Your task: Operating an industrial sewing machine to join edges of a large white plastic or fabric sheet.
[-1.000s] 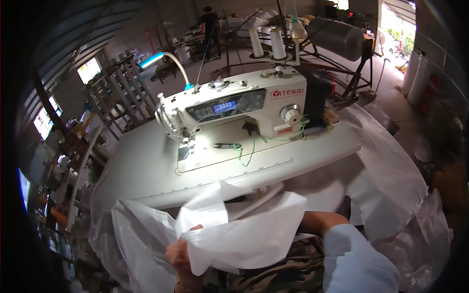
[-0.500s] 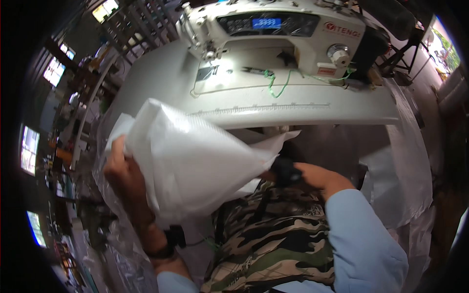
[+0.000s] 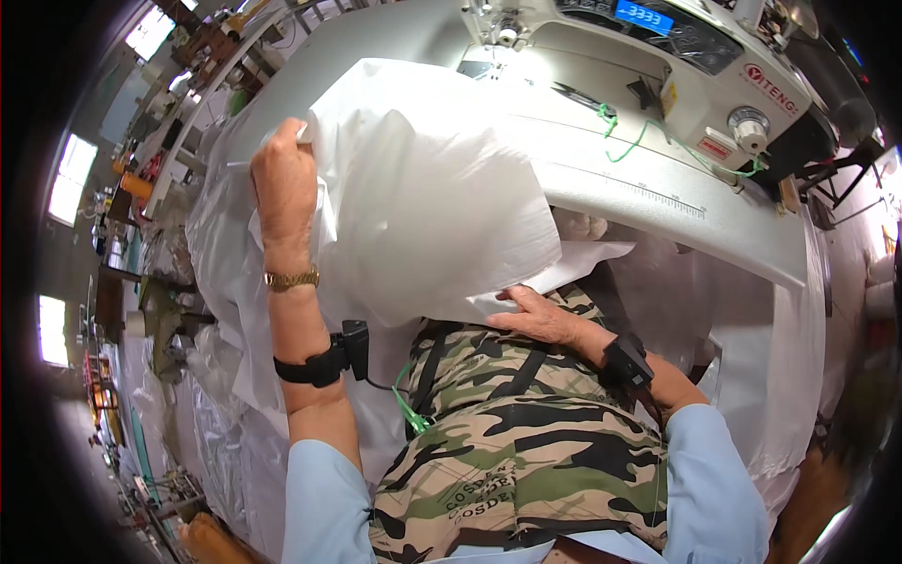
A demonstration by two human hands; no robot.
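A large white plastic sheet (image 3: 423,207) lies spread in front of me, its upper part over the sewing table (image 3: 376,33) and its lower edge above my lap. My left hand (image 3: 285,183) is closed on the sheet's left edge, thumb and fingers pinching it. At the lower right corner my right hand (image 3: 545,317) rests with thumb and fingers apart, its fingertips at the sheet's edge. The white sewing machine (image 3: 714,94) stands beyond, its lit needle area (image 3: 515,68) just past the sheet's far edge.
Dark thread snips (image 3: 578,97) and a green cord (image 3: 639,146) lie on the machine bed. A printed ruler (image 3: 662,195) runs near the table's front edge. Clear plastic sheeting (image 3: 799,367) hangs at the right, with more heaped at the left.
The sheet, bunched into a cone before, is now spread flatter and farther toward the machine. My left hand has moved up and away; my right hand, formerly hidden by the sheet, now shows. The view has shifted.
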